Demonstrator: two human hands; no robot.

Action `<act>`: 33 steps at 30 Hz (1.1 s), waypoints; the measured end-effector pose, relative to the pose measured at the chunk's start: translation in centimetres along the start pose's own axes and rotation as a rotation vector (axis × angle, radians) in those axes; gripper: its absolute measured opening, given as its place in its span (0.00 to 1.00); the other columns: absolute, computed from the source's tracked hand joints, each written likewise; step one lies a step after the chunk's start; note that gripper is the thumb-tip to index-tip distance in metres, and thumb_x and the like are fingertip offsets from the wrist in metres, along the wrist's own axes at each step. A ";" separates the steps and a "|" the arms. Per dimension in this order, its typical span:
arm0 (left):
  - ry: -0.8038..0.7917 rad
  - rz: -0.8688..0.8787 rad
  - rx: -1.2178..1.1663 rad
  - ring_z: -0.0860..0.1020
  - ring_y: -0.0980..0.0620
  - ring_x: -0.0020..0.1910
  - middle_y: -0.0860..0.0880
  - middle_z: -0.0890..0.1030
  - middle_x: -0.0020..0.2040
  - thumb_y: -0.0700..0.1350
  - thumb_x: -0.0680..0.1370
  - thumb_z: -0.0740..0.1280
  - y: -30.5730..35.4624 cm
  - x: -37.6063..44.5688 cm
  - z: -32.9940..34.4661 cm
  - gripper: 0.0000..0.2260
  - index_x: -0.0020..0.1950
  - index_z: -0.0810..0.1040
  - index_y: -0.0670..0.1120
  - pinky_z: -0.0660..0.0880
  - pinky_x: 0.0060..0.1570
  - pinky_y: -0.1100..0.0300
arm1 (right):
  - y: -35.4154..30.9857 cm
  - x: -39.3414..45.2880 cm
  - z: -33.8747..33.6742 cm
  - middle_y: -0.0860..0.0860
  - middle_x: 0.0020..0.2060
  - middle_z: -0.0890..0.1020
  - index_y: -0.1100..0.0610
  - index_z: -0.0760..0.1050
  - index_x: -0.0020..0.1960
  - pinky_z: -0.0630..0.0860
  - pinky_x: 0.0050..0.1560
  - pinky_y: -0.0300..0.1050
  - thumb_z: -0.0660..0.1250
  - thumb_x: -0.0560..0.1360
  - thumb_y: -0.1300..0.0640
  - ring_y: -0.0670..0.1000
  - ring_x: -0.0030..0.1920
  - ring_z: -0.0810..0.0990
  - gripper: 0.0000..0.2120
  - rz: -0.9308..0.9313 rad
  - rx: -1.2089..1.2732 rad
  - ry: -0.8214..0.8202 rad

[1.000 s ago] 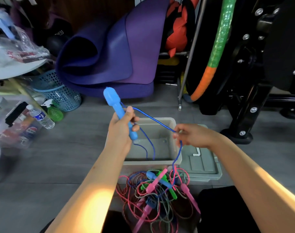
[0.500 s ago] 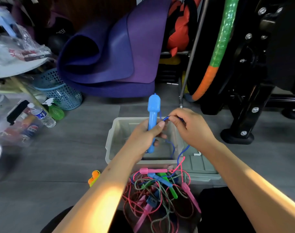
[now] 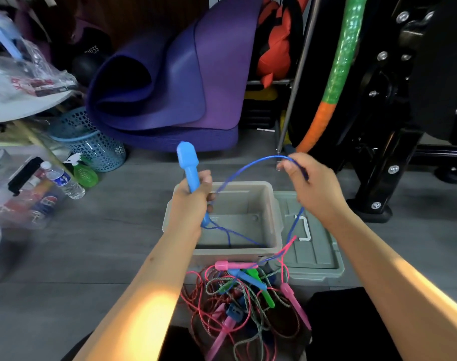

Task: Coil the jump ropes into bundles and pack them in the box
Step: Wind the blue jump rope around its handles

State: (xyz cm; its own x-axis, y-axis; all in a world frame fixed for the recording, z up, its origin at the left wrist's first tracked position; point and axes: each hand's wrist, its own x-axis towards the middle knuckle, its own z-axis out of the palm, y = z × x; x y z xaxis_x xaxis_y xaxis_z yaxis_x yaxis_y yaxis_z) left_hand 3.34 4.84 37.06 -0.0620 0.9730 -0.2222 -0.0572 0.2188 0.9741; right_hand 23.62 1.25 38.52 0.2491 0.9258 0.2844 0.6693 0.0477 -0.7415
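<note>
Barely begun: the left hand grips a blue handle, the right hand pinches its cord; the box holds no bundle, the tangled ropes wait near.

Box ahead of rope tangle, lid just right, basket far left.

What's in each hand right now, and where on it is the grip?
The left hand grips the blue handle around its lower shaft. The right hand pinches the blue rope partway along its length.
</note>
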 end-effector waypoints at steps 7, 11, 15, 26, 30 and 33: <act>-0.429 -0.079 -0.019 0.77 0.56 0.34 0.53 0.81 0.52 0.41 0.80 0.61 0.4 -2.4 2.0 0.11 0.62 0.74 0.46 0.65 0.25 0.69 | -0.6 -0.9 1.7 0.42 0.41 0.79 0.51 0.77 0.49 0.69 0.42 0.39 0.60 0.76 0.51 0.43 0.41 0.74 0.09 -0.285 -0.077 -0.068; -0.377 -0.103 -0.078 0.72 0.55 0.35 0.49 0.76 0.38 0.38 0.80 0.61 0.6 -2.9 2.6 0.05 0.45 0.75 0.43 0.64 0.23 0.69 | -0.4 -0.8 1.5 0.44 0.28 0.71 0.51 0.71 0.42 0.63 0.33 0.35 0.65 0.76 0.50 0.45 0.31 0.69 0.07 -0.200 -0.076 -0.126; -0.221 -0.001 -0.363 0.70 0.56 0.33 0.50 0.74 0.34 0.37 0.80 0.60 1.2 -1.7 1.7 0.08 0.42 0.72 0.44 0.63 0.23 0.69 | -0.1 -0.7 0.9 0.46 0.29 0.78 0.53 0.67 0.33 0.66 0.33 0.32 0.64 0.77 0.48 0.39 0.28 0.73 0.16 0.043 -0.173 -0.582; -0.049 -0.011 -0.133 0.73 0.55 0.36 0.54 0.78 0.47 0.42 0.79 0.64 0.7 -0.2 0.0 0.06 0.52 0.77 0.53 0.67 0.24 0.68 | -0.2 0.0 -0.2 0.40 0.41 0.80 0.54 0.79 0.55 0.70 0.46 0.28 0.60 0.79 0.58 0.40 0.43 0.77 0.10 -0.109 0.053 0.181; -0.223 -0.025 -0.113 0.74 0.56 0.35 0.55 0.78 0.55 0.41 0.80 0.63 0.5 -1.4 1.1 0.10 0.59 0.75 0.52 0.66 0.25 0.68 | -1.0 -0.8 0.6 0.38 0.43 0.79 0.56 0.80 0.51 0.66 0.48 0.23 0.59 0.77 0.57 0.40 0.47 0.77 0.11 -0.246 0.042 0.071; -0.391 -0.049 -0.082 0.75 0.57 0.34 0.52 0.78 0.57 0.40 0.80 0.62 0.2 -2.5 2.2 0.11 0.61 0.74 0.49 0.65 0.26 0.69 | -1.4 -1.4 1.4 0.36 0.31 0.76 0.55 0.75 0.52 0.65 0.37 0.26 0.60 0.78 0.59 0.39 0.34 0.74 0.07 -0.238 0.079 -0.018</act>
State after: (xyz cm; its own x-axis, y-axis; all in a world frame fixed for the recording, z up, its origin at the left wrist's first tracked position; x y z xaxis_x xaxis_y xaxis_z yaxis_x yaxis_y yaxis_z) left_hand 5.66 2.65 37.92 0.3258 0.9195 -0.2199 -0.1314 0.2744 0.9526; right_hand 21.33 0.45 38.28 0.0777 0.8914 0.4465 0.6504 0.2941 -0.7004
